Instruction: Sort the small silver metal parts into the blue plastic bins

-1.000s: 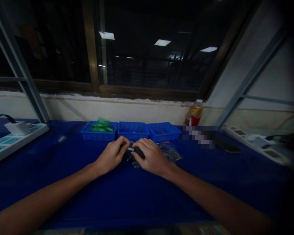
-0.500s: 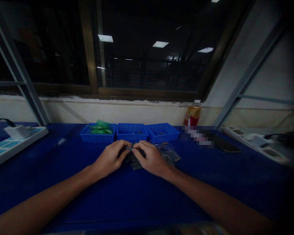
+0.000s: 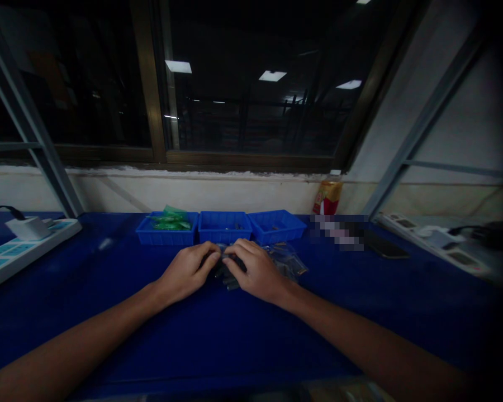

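My left hand (image 3: 191, 269) is closed, thumb and fingers pinched together just in front of the blue bins. Close beside it, my right hand (image 3: 257, 271) is closed too, its fingertips bent toward the left ones. Whatever lies between the fingertips is too small and dark to name. Beneath and between the hands is a heap of small dark cylindrical pieces (image 3: 233, 283), partly hidden by the right hand. Clear plastic bags (image 3: 291, 262) with small parts inside lie right behind and beside the right hand.
Three blue bins stand in a row: the left bin (image 3: 167, 238) with green packets (image 3: 171, 219), the middle bin (image 3: 225, 234) and right bin (image 3: 279, 230) with a few small pieces. Power strips (image 3: 67, 228) flank the blue table (image 3: 218, 346). A bottle (image 3: 329, 195) and phone (image 3: 388, 247) sit right.
The fingertips of both hands have drawn slightly apart, and the small greyish piece seen between them earlier no longer shows clearly. The view has shifted a little.
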A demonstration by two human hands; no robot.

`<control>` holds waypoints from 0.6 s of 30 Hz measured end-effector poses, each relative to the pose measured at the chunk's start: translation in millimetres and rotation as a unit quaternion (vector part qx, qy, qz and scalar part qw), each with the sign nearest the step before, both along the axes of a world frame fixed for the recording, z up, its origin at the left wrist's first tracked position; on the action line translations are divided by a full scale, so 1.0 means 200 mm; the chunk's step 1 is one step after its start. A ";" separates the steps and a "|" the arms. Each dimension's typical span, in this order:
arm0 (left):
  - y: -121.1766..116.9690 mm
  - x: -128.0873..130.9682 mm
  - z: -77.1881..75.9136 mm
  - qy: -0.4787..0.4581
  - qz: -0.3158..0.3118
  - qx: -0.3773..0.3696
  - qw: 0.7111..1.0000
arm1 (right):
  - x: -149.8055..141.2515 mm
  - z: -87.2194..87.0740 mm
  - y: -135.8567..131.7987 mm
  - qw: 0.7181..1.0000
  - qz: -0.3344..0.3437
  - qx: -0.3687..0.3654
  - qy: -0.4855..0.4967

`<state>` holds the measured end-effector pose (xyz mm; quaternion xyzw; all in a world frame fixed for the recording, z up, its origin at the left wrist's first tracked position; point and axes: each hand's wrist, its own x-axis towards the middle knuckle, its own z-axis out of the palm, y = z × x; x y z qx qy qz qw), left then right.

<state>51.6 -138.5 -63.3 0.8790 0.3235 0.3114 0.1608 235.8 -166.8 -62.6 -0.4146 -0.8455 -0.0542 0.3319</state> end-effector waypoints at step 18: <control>-0.01 0.00 0.02 0.053 0.009 -0.010 0.998 | 0.00 0.01 -0.02 0.999 0.023 0.001 -0.032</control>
